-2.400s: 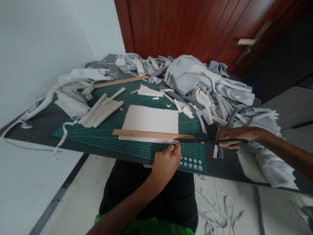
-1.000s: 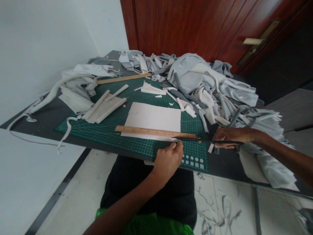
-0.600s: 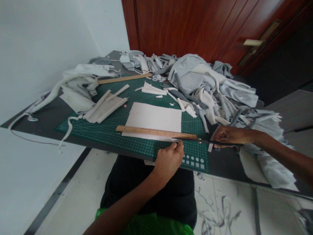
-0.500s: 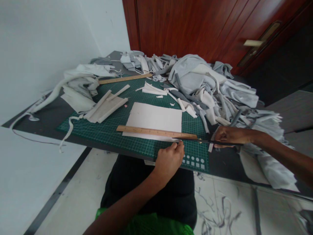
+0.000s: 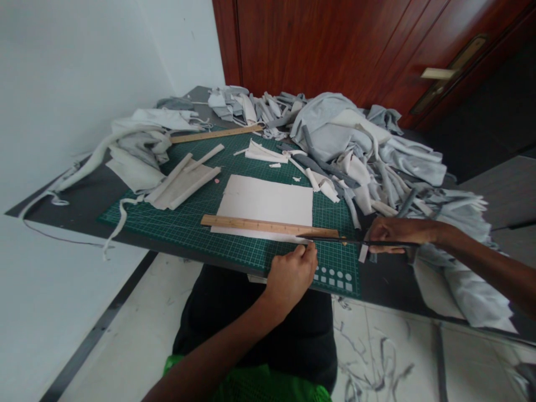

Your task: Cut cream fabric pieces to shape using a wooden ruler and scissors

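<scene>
A rectangular white piece of fabric (image 5: 268, 198) lies on the green cutting mat (image 5: 251, 251). Across its near part rests a wooden ruler (image 5: 268, 225), which sticks out past both sides. My right hand (image 5: 387, 233) is closed around a pair of black-bladed scissors (image 5: 326, 239). Their blades point left, and the tips reach the near right corner of the fabric, just below the ruler. My left hand (image 5: 293, 271) pinches that same corner from the near side, its fingertips close to the blade tips. Whether the blades are parted is hard to make out.
Grey and white fabric scraps (image 5: 335, 134) are heaped along the back and right of the dark table (image 5: 84, 215). More cloth (image 5: 142, 151) lies at the left, with a folded piece (image 5: 184, 184) beside it. A second ruler (image 5: 218, 134) lies behind. A wooden door (image 5: 326, 44) stands beyond.
The whole view has shifted very slightly. Both hands, the scissors, the ruler and the fabric keep nearly the same places relative to each other.
</scene>
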The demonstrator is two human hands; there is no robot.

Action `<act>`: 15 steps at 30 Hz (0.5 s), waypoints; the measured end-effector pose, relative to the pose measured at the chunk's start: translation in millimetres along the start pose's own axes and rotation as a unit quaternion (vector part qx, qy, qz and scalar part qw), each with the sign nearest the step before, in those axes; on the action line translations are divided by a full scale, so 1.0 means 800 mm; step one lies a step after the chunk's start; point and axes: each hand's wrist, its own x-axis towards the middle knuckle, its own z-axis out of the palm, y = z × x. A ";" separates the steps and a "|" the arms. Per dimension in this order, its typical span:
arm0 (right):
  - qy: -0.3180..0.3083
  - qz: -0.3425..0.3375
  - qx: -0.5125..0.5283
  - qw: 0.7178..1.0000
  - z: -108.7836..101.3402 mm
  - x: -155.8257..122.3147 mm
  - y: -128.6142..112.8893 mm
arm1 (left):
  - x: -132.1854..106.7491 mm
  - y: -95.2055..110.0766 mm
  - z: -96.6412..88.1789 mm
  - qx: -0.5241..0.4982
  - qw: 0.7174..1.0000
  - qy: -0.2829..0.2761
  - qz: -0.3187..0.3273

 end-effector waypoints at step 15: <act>0.025 0.040 0.025 0.999 0.007 0.008 -0.028 | 0.001 0.002 -0.003 -0.002 1.000 -0.014 -0.003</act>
